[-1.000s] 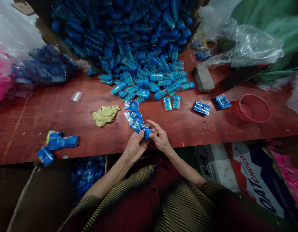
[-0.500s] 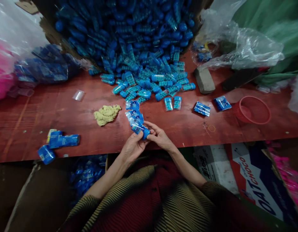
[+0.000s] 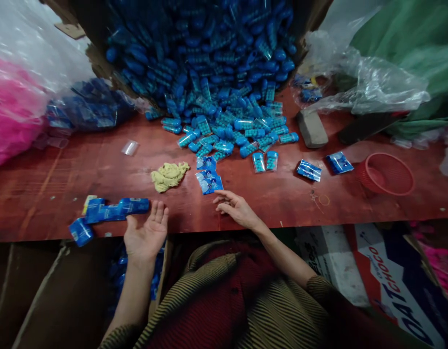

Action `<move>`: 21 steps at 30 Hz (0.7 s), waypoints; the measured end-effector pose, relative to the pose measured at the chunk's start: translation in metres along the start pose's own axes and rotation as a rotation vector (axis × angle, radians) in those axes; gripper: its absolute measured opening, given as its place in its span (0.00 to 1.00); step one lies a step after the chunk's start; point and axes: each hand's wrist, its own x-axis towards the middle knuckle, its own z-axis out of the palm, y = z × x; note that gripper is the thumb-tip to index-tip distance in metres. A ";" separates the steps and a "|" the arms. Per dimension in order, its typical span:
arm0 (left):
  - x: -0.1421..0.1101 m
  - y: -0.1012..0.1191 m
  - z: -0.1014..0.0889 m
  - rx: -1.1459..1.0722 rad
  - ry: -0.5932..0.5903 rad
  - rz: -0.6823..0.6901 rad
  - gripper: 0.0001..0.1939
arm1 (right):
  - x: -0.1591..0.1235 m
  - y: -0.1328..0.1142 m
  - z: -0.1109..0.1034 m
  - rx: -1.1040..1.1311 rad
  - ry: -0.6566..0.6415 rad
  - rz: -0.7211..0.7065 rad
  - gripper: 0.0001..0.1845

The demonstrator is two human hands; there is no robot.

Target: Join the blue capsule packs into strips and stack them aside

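Note:
My left hand point(image 3: 147, 237) is palm up at the table's front edge, fingers spread and holding nothing. Just above its fingertips lies a blue-wrapped bottle point(image 3: 135, 205), at the right end of a small group of wrapped bottles point(image 3: 96, 212). My right hand point(image 3: 238, 211) hovers low over the table with loosely bent fingers and nothing visible in them. Its fingertips are beside the lower edge of several flat blue printed sleeves point(image 3: 209, 182); whether they touch, I cannot tell. A crumpled yellow lump point(image 3: 169, 176) sits left of the sleeves.
A big heap of blue-capped clear bottles point(image 3: 227, 116) with blue beads spills from a carton at the back. On the right are a grey block point(image 3: 312, 130), two blue sleeve stacks point(image 3: 308, 170) and a red basket point(image 3: 385, 174). Plastic bags point(image 3: 89, 104) line the left.
My hands have parted. The blue-wrapped bottle they held together now lies beside the group on the left, near my left hand, which has moved left and opened. My right hand stays near the sleeves.

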 end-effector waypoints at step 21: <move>0.103 -0.025 0.046 1.645 -0.186 1.033 0.25 | 0.082 -0.030 0.035 -1.308 0.086 -0.048 0.17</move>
